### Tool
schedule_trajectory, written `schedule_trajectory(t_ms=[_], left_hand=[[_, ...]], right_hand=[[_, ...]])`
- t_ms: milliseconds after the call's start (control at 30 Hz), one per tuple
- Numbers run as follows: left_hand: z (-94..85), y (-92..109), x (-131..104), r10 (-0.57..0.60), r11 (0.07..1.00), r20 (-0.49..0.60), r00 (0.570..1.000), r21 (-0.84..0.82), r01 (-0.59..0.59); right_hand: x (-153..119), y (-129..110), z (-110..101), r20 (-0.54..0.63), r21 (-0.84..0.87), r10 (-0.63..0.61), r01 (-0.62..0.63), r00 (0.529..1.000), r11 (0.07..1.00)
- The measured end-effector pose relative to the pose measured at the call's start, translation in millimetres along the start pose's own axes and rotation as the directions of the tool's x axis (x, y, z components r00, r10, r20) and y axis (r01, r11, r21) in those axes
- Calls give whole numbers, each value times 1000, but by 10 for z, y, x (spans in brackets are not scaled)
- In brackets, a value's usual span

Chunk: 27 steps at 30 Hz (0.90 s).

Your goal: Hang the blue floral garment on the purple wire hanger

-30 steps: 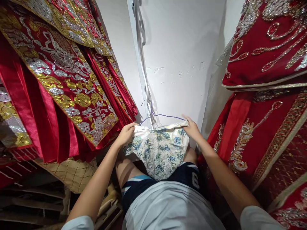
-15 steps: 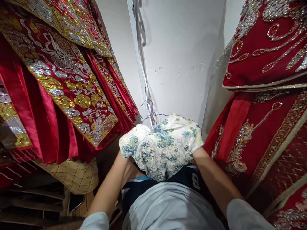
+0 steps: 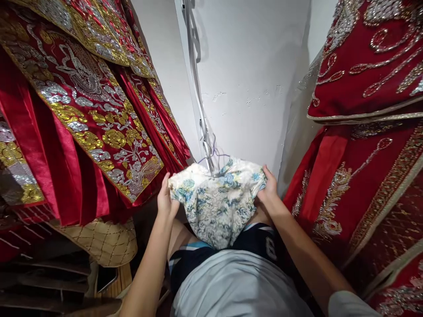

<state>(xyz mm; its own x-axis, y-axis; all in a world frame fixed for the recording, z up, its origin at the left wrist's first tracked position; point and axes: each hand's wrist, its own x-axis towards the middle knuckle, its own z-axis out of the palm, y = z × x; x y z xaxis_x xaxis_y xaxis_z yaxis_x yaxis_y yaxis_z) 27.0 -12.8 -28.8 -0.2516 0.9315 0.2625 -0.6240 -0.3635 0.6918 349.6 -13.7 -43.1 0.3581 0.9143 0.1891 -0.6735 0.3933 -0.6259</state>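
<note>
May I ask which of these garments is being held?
The white cloth top with blue flowers, sleeves in the left hand and right hand; the red embroidered garments on either side aren't held.

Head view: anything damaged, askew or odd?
The white wall has a scattered row of small marks, like chipped or scuffed paint, odd on an otherwise plain surface. The floral top looks creased, with no damage that I can see.

Left hand, right hand apart
</note>
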Motion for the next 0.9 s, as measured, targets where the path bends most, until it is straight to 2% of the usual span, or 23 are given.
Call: schedule_trajectory(t_ms=[100, 200, 267, 333, 400, 500, 567, 667, 733, 767, 833, 900], left_hand=[[164, 94, 133, 155, 953, 112, 981, 244, -179], [90, 94, 216, 215, 744, 272, 938, 577, -338], [-32, 55, 220, 225, 587, 354, 908, 694, -417], [-124, 19, 202, 275, 479, 395, 877, 734, -481], [-135, 11, 192, 357, 401, 413, 838, 742, -537], [-6, 70, 210, 437, 331, 447, 780, 727, -602], [127, 139, 227, 464, 253, 482, 743, 732, -633], [316, 220, 219, 434, 13, 568, 699, 772, -635], [404, 212, 194, 334, -136, 641, 691, 759, -637], [434, 181, 179, 270, -179, 673, 688, 738, -651], [464, 72, 153, 147, -202, 730, 667, 682, -703], [466, -78, 130, 109, -164, 760, 640, 649, -743]], right_hand=[[24, -157, 129, -51, 129, 42, -35, 998, 991], [-171, -171, 200, -99, 146, 23, -9, 995, 989], [-341, -108, 207, -132, 133, 11, 7, 991, 991], [-459, -40, 203, -141, 132, 24, -5, 990, 991], [-494, -9, 209, -160, 143, 32, -9, 987, 990], [-428, -52, 253, -215, 156, 34, 0, 976, 988], [-381, -113, 295, -242, 156, 49, -11, 969, 988], [-444, -190, 352, -239, 144, 50, -15, 970, 989], [-617, -216, 375, -215, 93, -37, 59, 976, 994], [-742, -225, 385, -181, 43, -104, 113, 978, 993], [-1035, -250, 412, -81, -64, -204, 199, 976, 978], [-1328, -298, 469, 142, -155, -220, 241, 965, 958]])
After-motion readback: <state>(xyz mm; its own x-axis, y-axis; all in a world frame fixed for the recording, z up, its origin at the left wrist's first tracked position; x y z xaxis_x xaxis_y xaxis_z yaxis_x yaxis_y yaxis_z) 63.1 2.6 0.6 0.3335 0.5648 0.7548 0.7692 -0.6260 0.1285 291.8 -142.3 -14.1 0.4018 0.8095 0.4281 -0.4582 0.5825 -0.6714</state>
